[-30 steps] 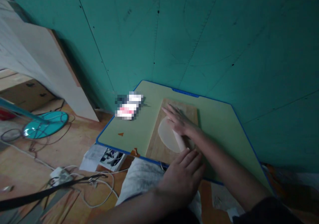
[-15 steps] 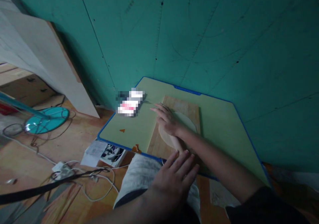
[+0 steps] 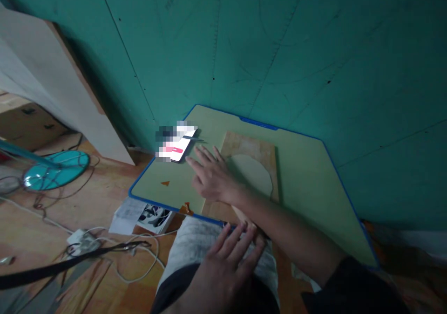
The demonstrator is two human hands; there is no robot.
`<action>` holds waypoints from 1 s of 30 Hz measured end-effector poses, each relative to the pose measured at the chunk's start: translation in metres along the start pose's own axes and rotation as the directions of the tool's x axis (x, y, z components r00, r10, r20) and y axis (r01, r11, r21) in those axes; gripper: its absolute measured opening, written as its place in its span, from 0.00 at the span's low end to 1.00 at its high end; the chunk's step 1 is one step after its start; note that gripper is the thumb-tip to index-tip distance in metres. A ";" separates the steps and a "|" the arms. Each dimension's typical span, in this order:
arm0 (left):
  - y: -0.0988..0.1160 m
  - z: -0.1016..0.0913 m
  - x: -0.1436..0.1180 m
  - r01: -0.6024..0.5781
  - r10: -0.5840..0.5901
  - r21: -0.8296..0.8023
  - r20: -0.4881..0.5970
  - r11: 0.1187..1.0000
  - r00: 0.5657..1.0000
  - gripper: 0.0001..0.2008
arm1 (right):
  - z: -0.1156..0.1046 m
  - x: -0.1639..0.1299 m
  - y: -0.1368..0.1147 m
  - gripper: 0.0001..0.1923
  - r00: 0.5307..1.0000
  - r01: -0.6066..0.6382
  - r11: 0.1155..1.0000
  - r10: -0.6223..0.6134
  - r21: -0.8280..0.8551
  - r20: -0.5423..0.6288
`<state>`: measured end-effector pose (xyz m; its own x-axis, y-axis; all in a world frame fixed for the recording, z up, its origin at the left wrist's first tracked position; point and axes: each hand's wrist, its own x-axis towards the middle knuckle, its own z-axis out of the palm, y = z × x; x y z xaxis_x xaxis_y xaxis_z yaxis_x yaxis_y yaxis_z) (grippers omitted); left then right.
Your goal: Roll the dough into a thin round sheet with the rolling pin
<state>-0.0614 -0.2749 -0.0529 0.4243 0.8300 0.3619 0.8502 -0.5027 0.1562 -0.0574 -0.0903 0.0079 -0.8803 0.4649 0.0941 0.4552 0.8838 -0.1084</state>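
A flat round sheet of dough (image 3: 254,175) lies on a wooden board (image 3: 249,142). My right hand (image 3: 213,178) lies palm down over the board's left edge, fingers spread and stretched past it. Its forearm crosses the front of the board and hides part of the dough. A pale rolling pin (image 3: 240,215) shows in part below the right hand, running toward me. My left hand (image 3: 230,262), palm down with fingers extended, rests its fingertips at the pin's near end, by the table edge. Neither hand is wrapped around the pin.
The board stands on a pale-green folding table (image 3: 307,179) with a blue rim, against a green wall. A lit phone (image 3: 183,141) and orange scraps (image 3: 165,183) lie at left. Cables and a power strip (image 3: 83,242) are on the floor near a turquoise stand base (image 3: 57,168).
My right hand has slid left and toward me, off the dough, uncovering more of it. My left hand has come slightly nearer to me. The view has shifted a little.
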 end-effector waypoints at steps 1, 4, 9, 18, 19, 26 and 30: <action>-0.001 -0.001 -0.008 0.002 -0.002 0.026 0.001 1.000 1.000 0.32 | 0.001 0.002 -0.009 0.27 1.000 0.009 1.000 -0.009 -0.015 -0.015; -0.005 -0.001 -0.016 -0.012 0.014 0.053 -0.032 0.999 0.999 0.35 | 0.003 0.004 -0.018 0.26 0.999 -0.004 1.000 0.003 -0.028 -0.033; -0.006 -0.002 0.003 -0.034 0.033 -0.048 -0.023 0.998 0.999 0.35 | 0.000 -0.001 0.020 0.25 1.000 -0.005 1.000 0.005 0.030 0.020; -0.057 -0.058 -0.005 0.227 -0.357 -0.365 -0.343 0.903 0.869 0.21 | 0.001 0.002 0.007 0.33 0.995 -0.001 0.992 -0.011 0.123 0.098; -0.068 -0.065 -0.006 0.257 -0.406 -0.383 -0.384 0.887 0.829 0.19 | 0.002 0.003 -0.004 0.35 0.993 0.059 0.990 -0.071 0.125 0.089; -0.143 -0.050 0.029 0.391 -0.606 -0.511 -0.370 0.766 0.704 0.23 | -0.009 -0.004 -0.014 0.21 0.957 0.286 0.950 -0.278 0.122 -0.079; -0.158 -0.028 0.051 0.384 -0.471 -0.370 -0.183 0.846 0.863 0.27 | -0.015 -0.043 0.013 0.21 0.973 0.170 0.985 -0.164 0.027 -0.160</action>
<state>-0.1835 -0.1599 -0.0333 -0.0914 0.9091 0.4065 0.7670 -0.1960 0.6110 -0.0115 -0.0982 0.0173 -0.9102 0.3159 0.2678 0.2947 0.9484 -0.1170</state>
